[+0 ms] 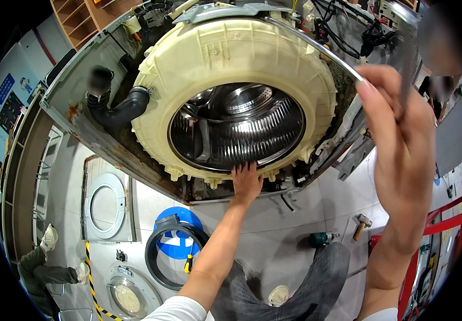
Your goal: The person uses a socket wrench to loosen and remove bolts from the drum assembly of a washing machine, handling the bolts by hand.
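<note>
In front of me is an opened washing machine with a cream plastic tub and a shiny steel drum inside it. The fingers of my left hand lie stretched out over the lower rim of the tub's round opening, holding nothing. At the upper right my right hand is raised close to the camera, its fingers pinched around the end of a long thin metal rod. The rod slants up and left to the tub's top edge, beside a grey metal crosspiece. What its far end touches cannot be made out.
A black rubber hose joins the tub's left side. On the floor lie a black door gasket, a yellow screwdriver, a grey ring, a round door, a green drill and a hammer. Another person's legs show at left.
</note>
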Motion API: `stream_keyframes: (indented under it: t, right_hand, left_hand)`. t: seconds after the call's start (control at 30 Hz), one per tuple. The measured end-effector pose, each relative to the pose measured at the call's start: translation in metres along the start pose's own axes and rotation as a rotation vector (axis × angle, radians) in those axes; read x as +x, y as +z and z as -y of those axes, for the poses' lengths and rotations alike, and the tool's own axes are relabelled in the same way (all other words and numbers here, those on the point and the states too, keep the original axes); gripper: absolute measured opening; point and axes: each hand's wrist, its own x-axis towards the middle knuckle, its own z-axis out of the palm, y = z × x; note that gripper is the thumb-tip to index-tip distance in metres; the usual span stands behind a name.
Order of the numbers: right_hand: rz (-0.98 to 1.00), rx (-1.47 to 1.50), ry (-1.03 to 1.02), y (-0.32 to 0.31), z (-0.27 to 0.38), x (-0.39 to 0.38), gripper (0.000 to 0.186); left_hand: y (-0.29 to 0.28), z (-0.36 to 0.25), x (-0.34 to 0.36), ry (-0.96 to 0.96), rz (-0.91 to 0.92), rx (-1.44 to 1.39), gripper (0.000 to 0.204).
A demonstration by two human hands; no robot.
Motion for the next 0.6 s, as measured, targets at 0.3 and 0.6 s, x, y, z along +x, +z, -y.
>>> stream_keyframes:
  t: [0.3, 0.6]
  right_hand:
    - [-0.003, -0.238, -0.185, 0.017, 0.033, 0.009, 0.01]
    - [0.115, -0.549, -0.421, 0.019, 0.021, 0.009, 0.005]
  left_hand:
    - [-0.003, 0.0, 0.002, 0.067, -0.073, -0.052, 0.048]
    - [-0.012, -0.007, 0.003, 0.01, 0.049, 0.0, 0.046]
